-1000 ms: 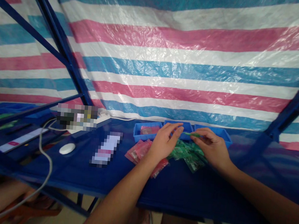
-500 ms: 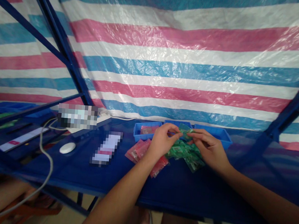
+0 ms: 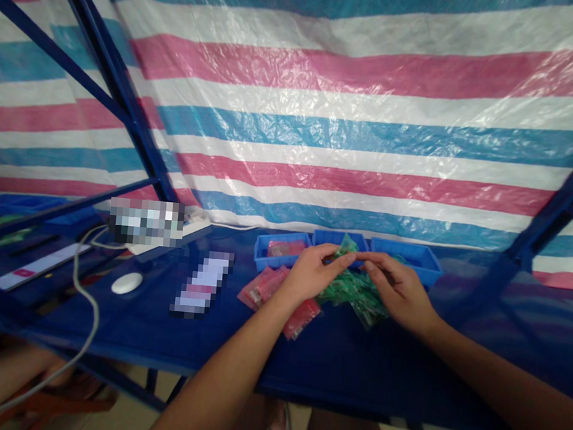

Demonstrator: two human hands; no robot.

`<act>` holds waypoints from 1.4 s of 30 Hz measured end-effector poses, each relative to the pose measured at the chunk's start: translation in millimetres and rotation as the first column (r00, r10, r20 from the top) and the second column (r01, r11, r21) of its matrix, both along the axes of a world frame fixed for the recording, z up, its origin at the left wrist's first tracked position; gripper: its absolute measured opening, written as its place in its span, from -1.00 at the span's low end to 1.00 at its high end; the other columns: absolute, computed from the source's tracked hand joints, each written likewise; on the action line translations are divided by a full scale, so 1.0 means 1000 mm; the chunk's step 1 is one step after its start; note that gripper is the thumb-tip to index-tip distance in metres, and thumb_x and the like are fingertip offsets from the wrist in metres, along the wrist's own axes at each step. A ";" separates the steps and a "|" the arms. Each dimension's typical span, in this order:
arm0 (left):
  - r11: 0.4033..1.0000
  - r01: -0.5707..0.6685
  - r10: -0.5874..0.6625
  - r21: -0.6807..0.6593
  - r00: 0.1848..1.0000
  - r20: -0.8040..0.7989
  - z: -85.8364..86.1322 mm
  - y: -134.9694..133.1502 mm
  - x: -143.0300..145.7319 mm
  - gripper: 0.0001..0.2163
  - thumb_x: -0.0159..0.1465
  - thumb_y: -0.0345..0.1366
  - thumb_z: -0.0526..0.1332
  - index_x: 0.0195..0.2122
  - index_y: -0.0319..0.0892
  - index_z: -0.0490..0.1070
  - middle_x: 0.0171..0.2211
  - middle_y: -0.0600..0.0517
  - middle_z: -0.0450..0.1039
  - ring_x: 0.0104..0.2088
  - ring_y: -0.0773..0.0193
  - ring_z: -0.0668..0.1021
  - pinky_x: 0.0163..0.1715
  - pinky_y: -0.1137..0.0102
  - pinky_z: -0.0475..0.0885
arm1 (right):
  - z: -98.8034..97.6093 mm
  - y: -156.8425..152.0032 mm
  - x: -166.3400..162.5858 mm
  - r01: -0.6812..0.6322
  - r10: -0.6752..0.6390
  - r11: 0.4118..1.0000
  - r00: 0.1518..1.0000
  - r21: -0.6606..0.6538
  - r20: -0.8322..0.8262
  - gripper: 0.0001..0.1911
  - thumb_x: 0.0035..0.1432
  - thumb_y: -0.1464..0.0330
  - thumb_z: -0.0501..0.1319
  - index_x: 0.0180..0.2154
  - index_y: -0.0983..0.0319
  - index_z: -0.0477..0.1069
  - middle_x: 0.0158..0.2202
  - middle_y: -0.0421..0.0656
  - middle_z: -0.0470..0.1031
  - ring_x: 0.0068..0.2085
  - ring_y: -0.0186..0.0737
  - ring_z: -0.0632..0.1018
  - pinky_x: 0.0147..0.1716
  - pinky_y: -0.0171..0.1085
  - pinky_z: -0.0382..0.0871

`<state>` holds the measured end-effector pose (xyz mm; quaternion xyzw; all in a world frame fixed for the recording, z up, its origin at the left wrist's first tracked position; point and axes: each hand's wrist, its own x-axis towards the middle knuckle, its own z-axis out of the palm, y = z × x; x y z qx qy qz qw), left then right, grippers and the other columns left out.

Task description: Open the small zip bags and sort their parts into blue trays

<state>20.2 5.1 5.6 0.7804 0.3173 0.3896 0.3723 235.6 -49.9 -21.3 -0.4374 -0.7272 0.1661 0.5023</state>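
Over a loose pile of small green plastic bags [image 3: 353, 289], my left hand [image 3: 316, 271] pinches one green plastic bag [image 3: 347, 243] between thumb and fingers. My right hand [image 3: 398, 288] comes in from the other side, its index fingertip meeting the left thumb at the bag's lower edge. Those right fingers are bent close together, and what lies between them is mostly hidden. Beside my left wrist, partly under the forearm, lies a pile of red plastic bags [image 3: 301, 318] with small items inside.
Behind my hands stand a left blue bin [image 3: 267, 261] holding red bags, a middle blue bin [image 3: 325, 237] and a right blue bin [image 3: 425, 270]. Leftward lie a blurred phone-like slab [image 3: 203, 285], a white oval object [image 3: 126, 283] and a cable [image 3: 93, 312]. Another person's arm [image 3: 17, 369] shows lower left.
The held green bag has shifted slightly left and is now more upright, with more of it behind my left fingers. My right fingers have moved slightly left and lower on it.
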 end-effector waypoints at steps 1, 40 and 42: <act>1.000 0.003 -0.003 -0.023 1.000 0.007 -0.001 0.002 0.000 -0.56 0.39 0.09 0.24 -0.14 -0.22 0.65 -0.24 -0.03 0.64 -0.27 0.18 0.63 -0.28 0.39 0.49 | -0.001 0.001 0.000 0.019 -0.019 1.000 1.000 0.010 0.002 -0.70 0.48 0.15 0.15 0.07 0.04 0.57 0.01 -0.10 0.65 -0.04 0.00 0.65 0.05 -0.01 0.52; 0.982 0.008 -0.007 0.187 1.000 -0.004 -0.006 0.006 0.002 -0.89 0.33 -0.36 0.32 -0.27 -0.15 0.68 0.18 -0.11 0.55 0.12 0.07 0.60 0.12 0.21 0.53 | -0.007 0.014 -0.002 -0.019 0.029 0.999 0.977 0.045 -0.211 -0.79 0.38 0.16 0.28 -0.04 0.08 0.55 0.12 -0.04 0.54 -0.04 -0.04 0.63 0.00 -0.02 0.59; 0.979 0.027 -0.026 0.202 1.000 -0.007 -0.006 0.006 0.001 -0.85 0.35 -0.37 0.28 -0.27 -0.14 0.68 0.19 -0.10 0.54 0.12 0.07 0.60 0.09 0.21 0.54 | -0.009 0.016 0.000 0.029 -0.020 0.999 0.982 0.044 -0.188 -0.68 0.33 0.14 0.33 0.07 0.07 0.52 0.17 -0.04 0.53 -0.04 -0.03 0.63 0.01 -0.01 0.58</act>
